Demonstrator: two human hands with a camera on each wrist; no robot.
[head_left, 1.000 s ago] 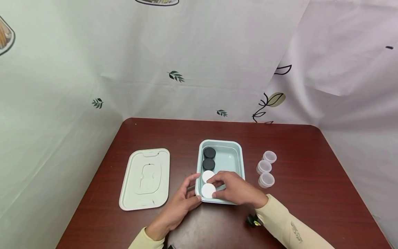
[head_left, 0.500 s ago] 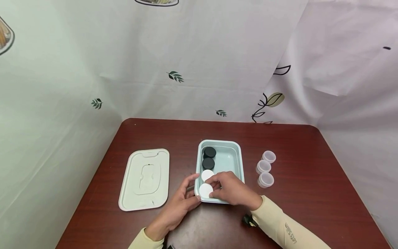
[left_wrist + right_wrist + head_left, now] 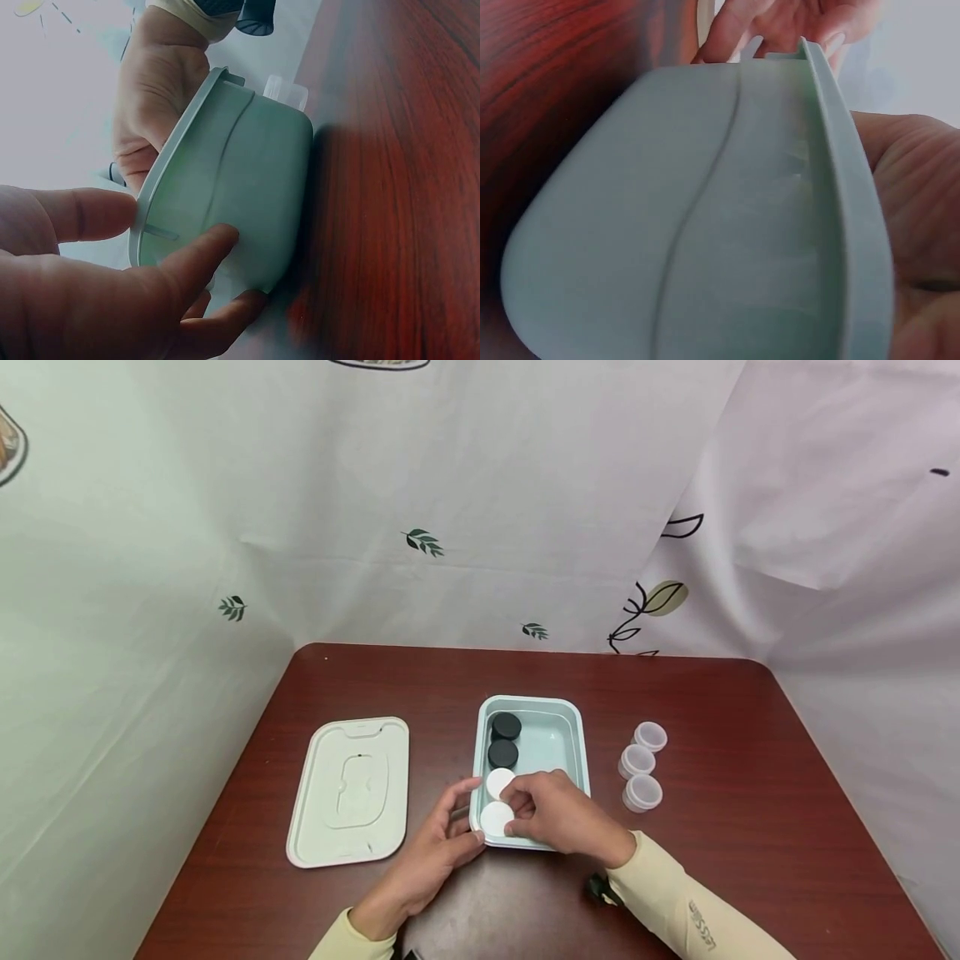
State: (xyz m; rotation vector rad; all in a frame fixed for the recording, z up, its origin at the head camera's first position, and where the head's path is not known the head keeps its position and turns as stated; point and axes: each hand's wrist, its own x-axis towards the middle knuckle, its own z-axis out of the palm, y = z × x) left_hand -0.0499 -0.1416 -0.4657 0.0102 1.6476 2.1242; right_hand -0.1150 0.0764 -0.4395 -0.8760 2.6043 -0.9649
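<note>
In the head view, a pale green plastic box [image 3: 551, 739] stands lidless on the table. Along its left inner side is a row of small round jars: two black-topped jars [image 3: 504, 753] at the back and two white-topped ones in front. My right hand [image 3: 562, 814] reaches over the near right rim and pinches the nearest white-topped jar [image 3: 495, 819] between thumb and fingers. With spread fingertips my left hand [image 3: 427, 856] rests against the box's outer left side and near corner. The left wrist view shows those fingertips on the box wall [image 3: 262, 165]. The rim hides my right fingertips in the right wrist view.
To the left lies a flat, whitish box lid [image 3: 348, 793]. Three small clear tubs [image 3: 642, 794] with lids stand in a slanting row right of the box. A white patterned curtain [image 3: 480, 510] hangs behind the dark red wooden table [image 3: 705, 710].
Over the last second my right hand has shifted slightly left with the nearest white-topped jar, bringing it closer to the box's left wall. My left hand has stayed in place.
</note>
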